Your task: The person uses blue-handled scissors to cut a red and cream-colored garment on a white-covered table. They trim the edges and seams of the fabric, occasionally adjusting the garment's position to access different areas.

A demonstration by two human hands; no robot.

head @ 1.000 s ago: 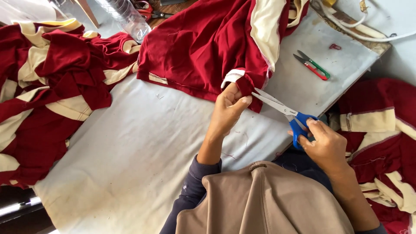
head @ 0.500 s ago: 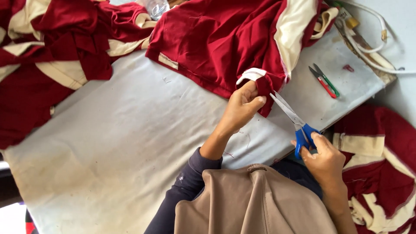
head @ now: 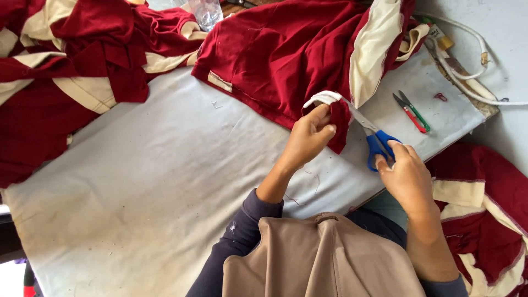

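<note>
**Trimming a maroon garment's cuff**

Gripping the blue-handled scissors [head: 379,144], the right hand [head: 404,175] has drawn closer to the cloth than a second ago, blades now at the white cuff [head: 325,99]. The left hand [head: 311,135] stays pinched shut on that cuff, lifted slightly higher. Beyond, the maroon garment [head: 286,55] lies spread on the grey surface [head: 154,181]; small red-and-green snips [head: 411,111] rest farther right.

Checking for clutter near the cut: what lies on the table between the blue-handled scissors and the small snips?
Nothing: in the head view, only bare pale table cover separates the blue-handled scissors from the small snips.
</note>
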